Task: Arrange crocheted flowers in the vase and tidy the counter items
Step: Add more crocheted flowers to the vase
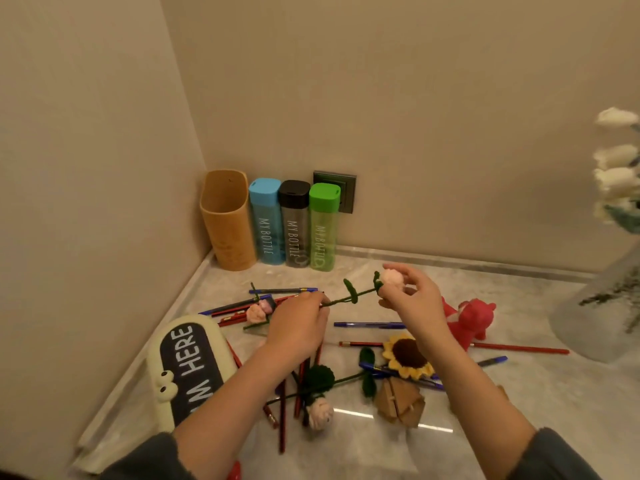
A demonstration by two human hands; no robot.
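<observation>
**Holding one pink flower two-handed, vase insert is next**

Step in hand, as I read it: flower pickup done, transfer to vase not yet made.

- Left hand (298, 320) pinches the tail of the green stem (349, 296). Right hand (412, 299) has its fingers curled round the pink flower (393, 279) head. The flower is off the counter (519, 410), stem roughly level, above the middle of the clutter.
- Vase (588, 317), frosted, sits at the counter's right edge, cut off by the frame, with white flowers (614, 157) already in it.
- Next move likely needs the stem tipped upright, carried right, and fed tail-first past the white stems. The vase mouth is not visible, so free room is unknown.

Around:
- Sunflower (407, 356) and a second pink flower (320, 412) lie toward the front edge; two small flowers (259, 308) lie left of the left hand.
- Red plush toy (471, 323) and a red pencil (519, 348) lie between the hands and the vase; lift clear over them.
- Pens and pencils are scattered under both arms.
- Pencil case (188, 368) lies along the left edge.
- Tan holder (227, 220) and three bottles (296, 225) stand in the back-left corner.
</observation>
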